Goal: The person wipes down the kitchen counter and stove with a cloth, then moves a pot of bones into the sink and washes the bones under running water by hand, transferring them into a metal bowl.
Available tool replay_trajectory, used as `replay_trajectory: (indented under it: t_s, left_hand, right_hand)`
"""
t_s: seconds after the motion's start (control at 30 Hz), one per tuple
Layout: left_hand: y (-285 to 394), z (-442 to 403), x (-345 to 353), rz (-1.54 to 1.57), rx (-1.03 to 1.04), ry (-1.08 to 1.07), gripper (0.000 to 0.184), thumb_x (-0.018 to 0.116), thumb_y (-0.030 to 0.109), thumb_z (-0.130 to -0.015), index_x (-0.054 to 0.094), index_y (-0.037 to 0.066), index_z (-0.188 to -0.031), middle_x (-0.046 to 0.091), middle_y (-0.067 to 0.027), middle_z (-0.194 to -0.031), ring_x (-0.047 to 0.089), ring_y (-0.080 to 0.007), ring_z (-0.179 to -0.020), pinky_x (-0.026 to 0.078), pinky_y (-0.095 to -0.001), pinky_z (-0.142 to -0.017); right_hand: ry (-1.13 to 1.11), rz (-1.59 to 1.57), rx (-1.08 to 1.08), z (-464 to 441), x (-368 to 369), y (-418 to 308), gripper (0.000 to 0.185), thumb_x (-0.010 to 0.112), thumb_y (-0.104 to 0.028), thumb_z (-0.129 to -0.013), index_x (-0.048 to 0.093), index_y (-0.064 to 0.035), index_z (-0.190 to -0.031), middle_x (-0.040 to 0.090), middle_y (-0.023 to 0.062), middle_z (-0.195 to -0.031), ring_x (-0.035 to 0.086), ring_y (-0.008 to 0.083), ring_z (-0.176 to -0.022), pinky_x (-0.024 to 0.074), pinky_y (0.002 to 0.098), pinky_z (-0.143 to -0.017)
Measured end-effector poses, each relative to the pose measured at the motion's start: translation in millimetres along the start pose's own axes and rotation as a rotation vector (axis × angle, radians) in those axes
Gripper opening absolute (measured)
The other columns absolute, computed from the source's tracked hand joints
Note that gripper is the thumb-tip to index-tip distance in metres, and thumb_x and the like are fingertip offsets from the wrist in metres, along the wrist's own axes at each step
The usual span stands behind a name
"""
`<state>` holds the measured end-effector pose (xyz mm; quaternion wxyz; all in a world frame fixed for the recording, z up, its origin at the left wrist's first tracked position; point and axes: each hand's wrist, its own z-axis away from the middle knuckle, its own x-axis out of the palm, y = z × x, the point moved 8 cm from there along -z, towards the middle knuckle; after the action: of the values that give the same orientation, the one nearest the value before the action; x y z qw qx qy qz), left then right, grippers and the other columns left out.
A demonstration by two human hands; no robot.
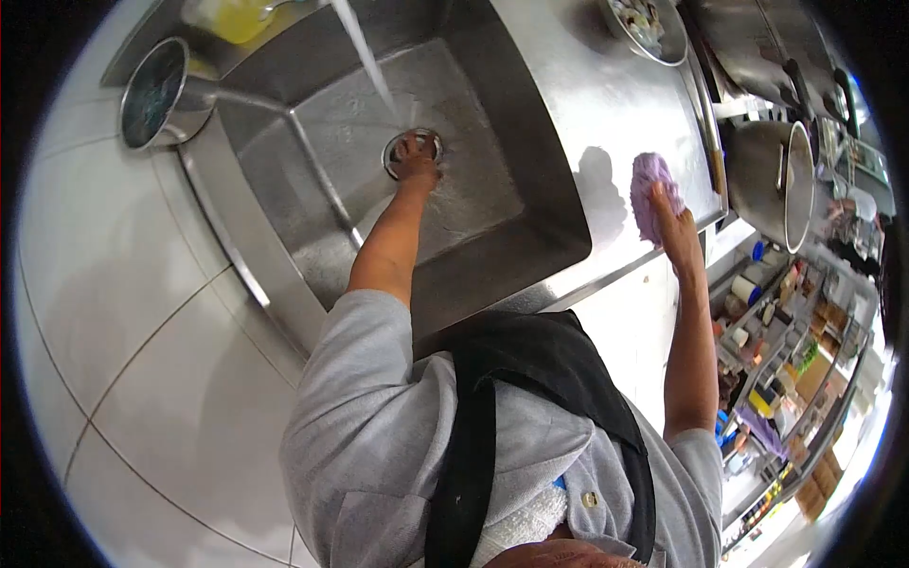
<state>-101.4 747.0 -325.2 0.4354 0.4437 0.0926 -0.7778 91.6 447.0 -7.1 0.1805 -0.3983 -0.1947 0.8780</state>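
Note:
My left hand reaches down into the steel sink and rests over its round drain. Its fingers look spread across the drain opening; their tips are partly hidden. A stream of water falls into the basin just above that hand. Over on the right, my right hand is closed around a bunched purple cloth, held above the edge of the steel counter.
A metal pot stands on the sink's left ledge, near a yellow item at the back. On the counter sits a bowl of food scraps. Large pots and a loaded shelf rack are to the right.

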Motion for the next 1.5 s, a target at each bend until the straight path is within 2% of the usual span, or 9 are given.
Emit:
replay_trajectory:
  t_s: [0.2,0.27,0.5,0.63,0.77,0.87,1.13,1.27,1.5]
  left_hand:
    - [-30,-17,-21,0.244,0.093,0.184,0.073,0.074,0.022,-0.074,0.037,0.005,-0.134,0.040,-0.0154,-0.137,0.038,-0.0321,-0.126,0.038,-0.0442,-0.097]
    - [-48,-13,-16,0.926,0.030,0.029,0.068,0.071,0.022,-0.076,0.038,0.000,-0.132,0.050,-0.0169,-0.126,0.045,-0.0291,-0.120,0.038,-0.0401,-0.096]
    - [-143,-8,-5,0.913,-0.216,0.281,0.057,0.058,0.022,-0.082,0.045,-0.013,-0.125,0.048,-0.0284,-0.128,0.048,-0.0355,-0.120,0.038,-0.0379,-0.099]
    - [-32,78,-115,1.050,0.005,0.239,0.043,0.062,0.012,-0.081,0.054,-0.004,-0.119,0.059,-0.0187,-0.117,0.057,-0.0241,-0.108,0.044,-0.0331,-0.092]
    - [138,181,-201,1.320,0.830,0.022,0.047,0.060,0.021,-0.090,0.045,0.005,-0.131,0.053,-0.0080,-0.126,0.051,-0.0152,-0.114,0.042,-0.0285,-0.095]
    - [209,229,-190,1.580,0.853,-0.518,0.059,0.062,0.021,-0.087,0.035,0.006,-0.138,0.049,-0.0095,-0.128,0.052,-0.0135,-0.104,0.043,-0.0263,-0.089]
    - [218,241,-183,1.006,0.938,-0.064,0.045,0.056,-0.001,-0.077,0.052,0.001,-0.122,0.056,-0.0086,-0.116,0.050,-0.0147,-0.111,0.039,-0.0297,-0.094]
    - [293,312,-183,0.939,1.186,-0.359,0.054,0.064,0.011,-0.081,0.043,0.002,-0.130,0.054,-0.0093,-0.120,0.047,-0.0185,-0.117,0.036,-0.0327,-0.098]
    - [388,343,-135,0.643,1.251,-0.195,0.014,0.057,0.012,-0.090,0.061,0.000,-0.097,0.061,-0.0081,-0.086,0.057,-0.0134,-0.078,0.046,-0.0267,-0.071]
  right_hand:
    - [0.093,-0.305,-0.221,-1,-9,60,0.065,0.054,-0.029,-0.092,0.024,-0.0059,-0.144,0.038,0.0261,-0.137,0.047,0.0362,-0.121,0.0441,0.0422,-0.095]
    - [0.176,-0.183,-0.303,-2,-17,66,0.064,0.047,-0.037,-0.095,0.021,-0.0058,-0.145,0.032,0.0272,-0.140,0.044,0.0395,-0.123,0.0433,0.0447,-0.095]
    - [0.271,-0.599,-0.146,56,-88,40,0.054,0.050,-0.048,-0.092,0.057,0.0041,-0.103,0.058,0.0162,-0.107,0.057,0.0229,-0.094,0.0460,0.0350,-0.085]
    - [-0.200,-1.098,-0.408,74,-89,17,0.042,0.052,-0.028,-0.092,0.049,0.0062,-0.117,0.058,0.0164,-0.111,0.061,0.0273,-0.098,0.0527,0.0432,-0.082]
    - [-0.468,-1.096,-0.479,92,-55,-19,0.045,0.055,-0.014,-0.085,0.046,0.0049,-0.126,0.056,0.0158,-0.117,0.059,0.0270,-0.103,0.0500,0.0414,-0.088]
    - [-0.591,-0.965,-0.491,107,-8,-50,0.053,0.055,-0.004,-0.076,0.046,0.0026,-0.128,0.056,0.0149,-0.118,0.056,0.0263,-0.109,0.0440,0.0380,-0.096]
    - [-0.477,-1.074,-0.573,144,-79,-17,0.050,0.046,0.005,-0.074,0.049,0.0006,-0.124,0.055,0.0165,-0.123,0.055,0.0258,-0.112,0.0418,0.0322,-0.097]
    - [-0.450,-0.533,-0.699,164,-72,-15,0.052,0.051,0.001,-0.074,0.050,-0.0051,-0.126,0.056,0.0100,-0.123,0.050,0.0203,-0.116,0.0377,0.0283,-0.099]
    - [-0.256,-0.691,-0.784,172,-175,111,0.049,0.053,0.002,-0.076,0.053,-0.0057,-0.124,0.057,0.0069,-0.121,0.050,0.0189,-0.114,0.0414,0.0308,-0.095]
